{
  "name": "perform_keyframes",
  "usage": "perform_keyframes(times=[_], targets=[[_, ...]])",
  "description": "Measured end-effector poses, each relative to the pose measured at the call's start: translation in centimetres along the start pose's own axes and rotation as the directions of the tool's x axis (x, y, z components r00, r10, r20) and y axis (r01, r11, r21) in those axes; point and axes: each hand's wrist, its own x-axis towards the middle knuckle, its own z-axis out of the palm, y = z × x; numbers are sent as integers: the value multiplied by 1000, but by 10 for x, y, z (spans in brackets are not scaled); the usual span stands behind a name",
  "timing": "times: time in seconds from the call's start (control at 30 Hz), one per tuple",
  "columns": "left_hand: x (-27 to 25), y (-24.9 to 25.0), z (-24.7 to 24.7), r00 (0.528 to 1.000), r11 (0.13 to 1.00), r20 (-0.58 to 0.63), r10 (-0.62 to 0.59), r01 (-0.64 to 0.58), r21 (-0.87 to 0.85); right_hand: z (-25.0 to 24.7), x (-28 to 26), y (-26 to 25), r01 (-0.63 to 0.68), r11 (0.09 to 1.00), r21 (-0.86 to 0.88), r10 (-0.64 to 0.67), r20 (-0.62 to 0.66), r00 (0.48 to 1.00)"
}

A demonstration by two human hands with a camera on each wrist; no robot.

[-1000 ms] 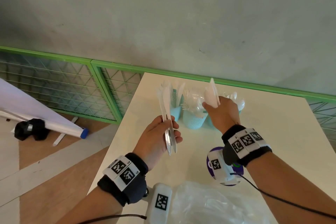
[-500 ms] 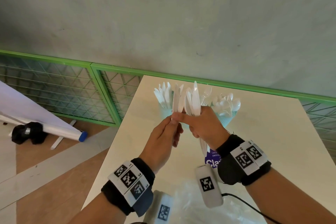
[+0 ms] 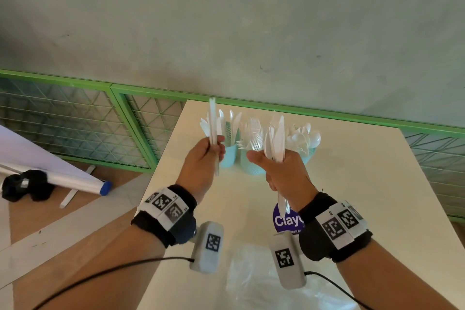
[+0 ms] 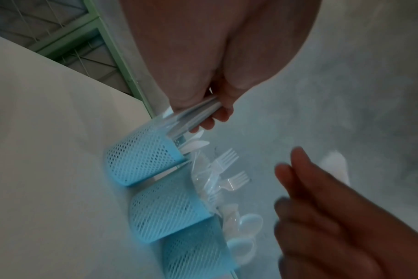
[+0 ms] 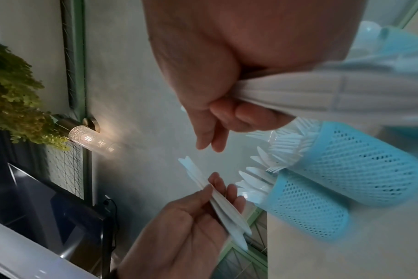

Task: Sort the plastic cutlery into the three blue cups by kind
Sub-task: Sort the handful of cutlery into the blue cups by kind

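Observation:
Three blue mesh cups stand in a row at the table's far side: the left cup (image 3: 229,157) holds knives, the middle cup (image 3: 251,167) forks, the right cup (image 3: 311,153) spoons. My left hand (image 3: 215,150) grips a few white knives (image 3: 212,123) upright, just in front of the left cup. My right hand (image 3: 273,158) grips a thicker bundle of white knives (image 3: 276,137) in front of the middle and right cups. In the right wrist view that bundle (image 5: 322,94) fans out of my fist, and the left hand's knives (image 5: 227,213) lie beside the knife cup (image 5: 306,213).
A crumpled clear plastic bag (image 3: 271,284) and a round purple label (image 3: 284,221) lie on the white table (image 3: 377,196) close to me. A green mesh railing (image 3: 141,118) runs behind and left of the table. On the floor at left lies a rolled banner (image 3: 75,181).
Half a second ago both hands met at the knife bundle. They have since parted: the left hand has moved left and up with a few knives, while the right keeps the bundle.

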Motion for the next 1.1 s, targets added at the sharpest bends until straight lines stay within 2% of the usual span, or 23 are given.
perform_keyframes(times=[0.07,0.27,0.4,0.47,0.6,0.7,0.73,0.8,0.87,0.97,1.03,1.1], targets=[[15,7,-2,999,1000,-35,8,-8,0,-6,-1,7,-1,1000,-9,1,4,1000],[61,26,-14,988,965,-52,144,-128,230,-25,-4,26,-55,997,-53,55,-1,998],[89,15,-12,956,835,22,292,-266,482,-35,-2,30,-42,996,-79,40,-20,999],[93,4,-7,944,760,54,325,-295,579,-39,-2,30,-38,996,-78,36,-23,999],[94,-15,0,954,627,29,297,-218,748,-41,-2,32,-31,995,-91,29,-23,999],[97,-20,9,983,546,42,178,-134,827,-41,-5,35,-29,993,-112,25,-36,999],[99,-21,10,990,545,43,137,-111,831,-42,-6,36,-32,993,-113,28,-40,999],[103,-23,10,998,601,30,51,-55,798,-44,-9,35,-41,995,-86,38,-43,998],[104,-18,9,999,637,49,14,-47,770,-47,-12,33,-43,998,-46,41,-39,998],[96,-6,10,998,687,62,-1,-45,726,-51,-14,29,-42,999,18,43,-40,998],[84,8,10,995,616,82,49,-95,782,-53,-16,27,-44,996,76,47,-33,998],[67,23,14,981,571,102,167,-180,801,-55,-19,22,-34,991,129,36,-15,999]])
